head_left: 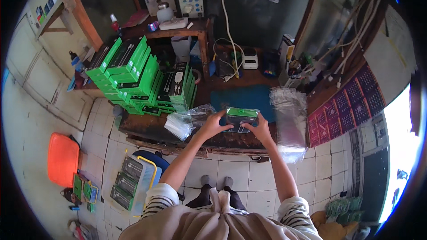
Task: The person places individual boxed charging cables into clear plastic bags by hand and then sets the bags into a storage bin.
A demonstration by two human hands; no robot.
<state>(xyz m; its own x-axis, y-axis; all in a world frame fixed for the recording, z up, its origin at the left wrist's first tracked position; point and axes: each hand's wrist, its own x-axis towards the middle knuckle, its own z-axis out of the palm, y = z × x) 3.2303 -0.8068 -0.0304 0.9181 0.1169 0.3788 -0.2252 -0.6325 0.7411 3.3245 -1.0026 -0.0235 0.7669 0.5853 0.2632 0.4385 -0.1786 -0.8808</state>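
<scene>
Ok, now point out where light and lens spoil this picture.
Head view: the opening at right is mostly blown out; head view: the door at left bows with the fisheye, and corners go black; head view: the plastic sleeves shine, and fine print on the held box is indistinct.

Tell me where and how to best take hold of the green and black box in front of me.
I'd grip the box by its two short ends: left hand from the left, right hand from the right, thumbs on the near dark face. Its long side runs across in front of you, so the ends probably give the steadiest hold.
</scene>
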